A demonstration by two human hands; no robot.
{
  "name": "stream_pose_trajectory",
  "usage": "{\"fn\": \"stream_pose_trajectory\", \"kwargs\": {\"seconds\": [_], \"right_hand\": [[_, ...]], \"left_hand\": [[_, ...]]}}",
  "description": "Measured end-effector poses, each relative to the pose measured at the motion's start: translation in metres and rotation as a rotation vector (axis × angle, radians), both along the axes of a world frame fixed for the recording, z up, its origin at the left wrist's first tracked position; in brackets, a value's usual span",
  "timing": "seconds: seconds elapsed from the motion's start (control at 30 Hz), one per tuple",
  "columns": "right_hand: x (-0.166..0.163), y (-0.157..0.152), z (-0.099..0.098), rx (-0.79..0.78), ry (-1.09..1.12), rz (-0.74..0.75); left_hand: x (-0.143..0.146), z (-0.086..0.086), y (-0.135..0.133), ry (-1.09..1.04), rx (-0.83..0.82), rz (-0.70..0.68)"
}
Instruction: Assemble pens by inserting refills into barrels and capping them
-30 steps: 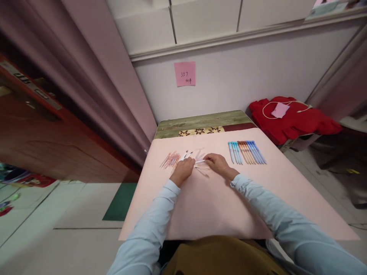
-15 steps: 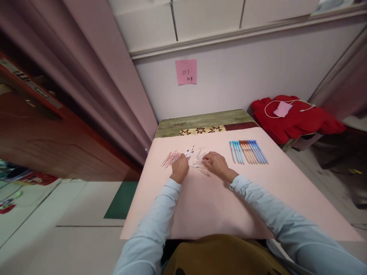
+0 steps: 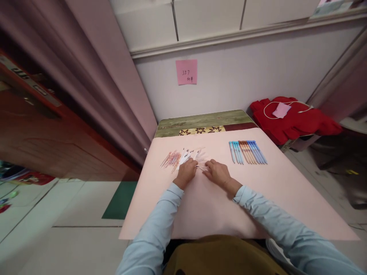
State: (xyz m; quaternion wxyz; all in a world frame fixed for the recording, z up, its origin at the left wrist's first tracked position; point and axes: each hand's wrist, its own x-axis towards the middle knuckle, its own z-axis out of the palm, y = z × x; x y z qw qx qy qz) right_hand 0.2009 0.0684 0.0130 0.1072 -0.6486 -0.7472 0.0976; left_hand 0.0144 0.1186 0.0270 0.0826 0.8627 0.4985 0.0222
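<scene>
My left hand (image 3: 187, 171) and my right hand (image 3: 217, 172) meet near the middle of a pink table cover (image 3: 229, 198), fingers closed around a thin clear pen part (image 3: 200, 166) held between them. Just beyond the left hand lies a loose pile of pinkish and clear pen parts (image 3: 174, 157), some with black and white tips. A tidy row of assembled pens (image 3: 248, 151), light blue, orange and darker blue, lies to the right of my right hand, apart from it.
A green wooden table end (image 3: 200, 123) shows past the cover, against a white wall with a pink sticky note (image 3: 186, 71). A red cloth with a white cable (image 3: 289, 116) lies on a stand to the right. A curtain and a wooden door stand left.
Both hands have drawn slightly nearer to me and closer together. The left hand has come off the pile of parts, leaving more of the black-tipped pieces in view.
</scene>
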Motion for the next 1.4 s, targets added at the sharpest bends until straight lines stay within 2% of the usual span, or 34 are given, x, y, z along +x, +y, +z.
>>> {"fn": "stream_pose_trajectory", "kwargs": {"seconds": [0.07,0.2,0.4,0.67,0.83,1.0,1.1,1.27,1.4], "right_hand": [[0.005,0.0,0.0,0.006,-0.001,0.008],[0.013,-0.003,0.0,0.036,0.022,0.037],[0.018,-0.001,0.001,0.003,0.036,0.035],[0.01,0.002,-0.005,-0.002,0.042,0.016],[0.008,0.004,-0.007,0.012,0.04,0.027],[-0.009,0.015,-0.007,0.054,0.049,0.062],[-0.015,0.022,-0.01,0.076,0.051,0.078],[-0.005,0.02,-0.025,0.151,0.096,0.065],[-0.004,0.021,-0.03,0.205,0.15,0.055]], "left_hand": [[0.004,-0.002,0.003,0.031,0.0,0.019],[0.006,-0.003,0.004,0.053,-0.001,-0.028],[-0.015,0.006,-0.005,0.087,0.0,-0.068],[-0.048,0.016,0.004,-0.02,0.032,0.291],[-0.044,0.017,0.009,-0.098,0.03,0.499],[-0.014,0.006,0.007,-0.154,-0.018,0.556],[-0.01,-0.006,0.003,-0.186,0.007,0.55],[-0.048,-0.017,0.003,-0.344,0.213,0.491],[-0.083,-0.02,0.014,-0.404,0.345,0.567]]}}
